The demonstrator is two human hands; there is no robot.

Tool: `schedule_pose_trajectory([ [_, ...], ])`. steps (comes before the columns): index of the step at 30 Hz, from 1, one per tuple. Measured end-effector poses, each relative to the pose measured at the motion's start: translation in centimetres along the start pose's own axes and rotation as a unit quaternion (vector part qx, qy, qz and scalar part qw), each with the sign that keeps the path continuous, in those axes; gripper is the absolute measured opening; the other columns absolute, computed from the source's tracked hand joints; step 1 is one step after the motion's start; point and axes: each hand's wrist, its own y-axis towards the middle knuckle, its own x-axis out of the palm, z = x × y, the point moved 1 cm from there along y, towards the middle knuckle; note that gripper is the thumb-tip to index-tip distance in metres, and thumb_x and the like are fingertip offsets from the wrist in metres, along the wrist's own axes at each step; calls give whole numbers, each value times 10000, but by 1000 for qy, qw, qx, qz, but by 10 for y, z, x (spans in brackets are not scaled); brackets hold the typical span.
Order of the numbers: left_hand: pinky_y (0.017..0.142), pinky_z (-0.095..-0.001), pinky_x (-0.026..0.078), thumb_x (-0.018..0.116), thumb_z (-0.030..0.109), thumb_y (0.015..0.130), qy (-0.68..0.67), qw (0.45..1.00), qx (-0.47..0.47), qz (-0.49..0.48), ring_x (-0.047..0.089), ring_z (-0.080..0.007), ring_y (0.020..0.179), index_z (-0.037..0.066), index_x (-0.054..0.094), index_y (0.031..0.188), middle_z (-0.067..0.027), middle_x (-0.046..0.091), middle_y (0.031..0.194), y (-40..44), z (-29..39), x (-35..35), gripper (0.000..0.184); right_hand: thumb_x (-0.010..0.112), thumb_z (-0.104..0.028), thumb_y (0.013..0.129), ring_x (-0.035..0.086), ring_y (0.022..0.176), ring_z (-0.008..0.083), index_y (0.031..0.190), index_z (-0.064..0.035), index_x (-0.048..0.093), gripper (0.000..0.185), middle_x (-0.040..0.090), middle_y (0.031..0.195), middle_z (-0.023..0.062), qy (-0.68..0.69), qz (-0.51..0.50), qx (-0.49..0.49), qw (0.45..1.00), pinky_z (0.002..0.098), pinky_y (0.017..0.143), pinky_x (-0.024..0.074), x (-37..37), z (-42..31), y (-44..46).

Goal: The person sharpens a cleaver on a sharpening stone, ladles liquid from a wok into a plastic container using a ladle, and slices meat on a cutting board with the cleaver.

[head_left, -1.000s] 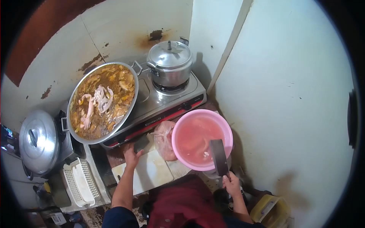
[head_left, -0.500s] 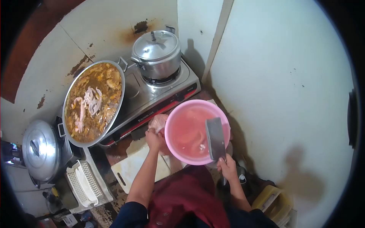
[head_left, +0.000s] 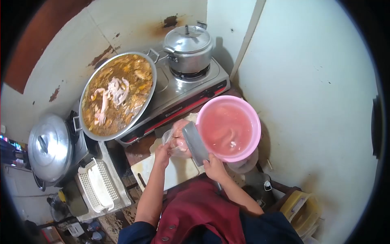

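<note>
My left hand (head_left: 162,155) is closed on the edge of a clear plastic bag (head_left: 177,140) with pink raw meat inside. In my right hand (head_left: 214,167) is the handle of a cleaver (head_left: 195,143), its wide grey blade against or just over the bag's right side. A pink basin (head_left: 257,134) of reddish water stands right of the blade, with pale pieces in it. Below the bag lies a white cutting board (head_left: 178,174), partly covered by my left forearm.
A wide pan (head_left: 82,122) of brown stew with pale meat on top and a lidded pot (head_left: 189,51) stand on the gas stove (head_left: 178,106). At left are a large lidded pot (head_left: 49,148) and a white basket (head_left: 97,185). A yellow container (head_left: 302,211) is at lower right.
My left hand has moved from the board's upper edge to the plastic bag and taken hold of it. The cleaver has swung left from over the basin to the bag.
</note>
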Motion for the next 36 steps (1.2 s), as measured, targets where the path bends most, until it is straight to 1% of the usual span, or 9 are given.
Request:
schedule_pose_trajectory([
  [10,715,-270,423,595,256,932,78,995,65,17,544,-99,775,53,644,952,-3,640,867,-7,29,-17,210,522,-164,896,583,836,517,984,37,489,223,614,828,323,-114,-152,73,979,576,774,437,22,9,-71],
  [15,622,-296,433,629,196,909,246,964,82,52,562,-145,647,25,668,903,-27,656,767,26,10,-49,176,544,-152,890,612,767,468,956,40,502,207,619,784,291,-26,20,61,998,507,716,477,-15,-21,-55],
  [18,703,-361,463,630,120,858,504,826,141,211,610,-274,752,22,652,949,-120,674,872,26,17,-35,136,560,-130,885,649,671,349,944,30,515,176,638,737,220,67,52,81,993,426,633,498,-24,-12,-56],
  [21,832,-430,448,624,90,789,558,660,501,39,586,-358,955,45,631,1014,-167,639,994,-23,39,18,230,573,-121,882,651,621,248,926,27,525,161,643,709,165,112,65,116,985,368,579,494,-36,10,-72],
  [22,924,-448,412,626,106,747,556,658,481,-164,539,-334,1095,84,610,1058,-139,613,1050,-15,27,24,312,577,-119,882,649,610,218,919,26,527,158,643,700,148,117,68,128,982,351,564,491,-40,16,-75],
  [27,941,-443,423,659,170,770,699,603,366,-121,568,-326,1069,100,585,1187,-132,638,1055,9,4,37,429,579,-115,881,636,595,204,883,24,536,146,624,656,120,79,56,132,986,354,553,485,-64,26,-85],
  [31,821,-390,499,711,324,832,627,694,192,-296,648,-272,914,62,644,1124,-92,688,1017,8,26,50,397,577,-113,881,623,594,189,900,20,550,136,621,652,112,98,13,120,988,350,565,486,-81,27,-82],
  [34,805,-302,496,685,319,874,309,911,-25,-273,638,-160,891,51,672,1076,-49,687,1004,13,17,37,336,574,-111,884,618,598,173,925,24,556,142,620,656,103,116,-19,130,985,334,566,486,-96,29,-71],
  [36,813,-260,487,668,286,895,256,934,-48,-246,622,-112,886,21,655,1109,-32,677,1006,9,13,26,341,573,-110,887,612,594,160,932,25,556,143,617,652,95,134,-27,119,983,321,561,485,-111,20,-60],
])
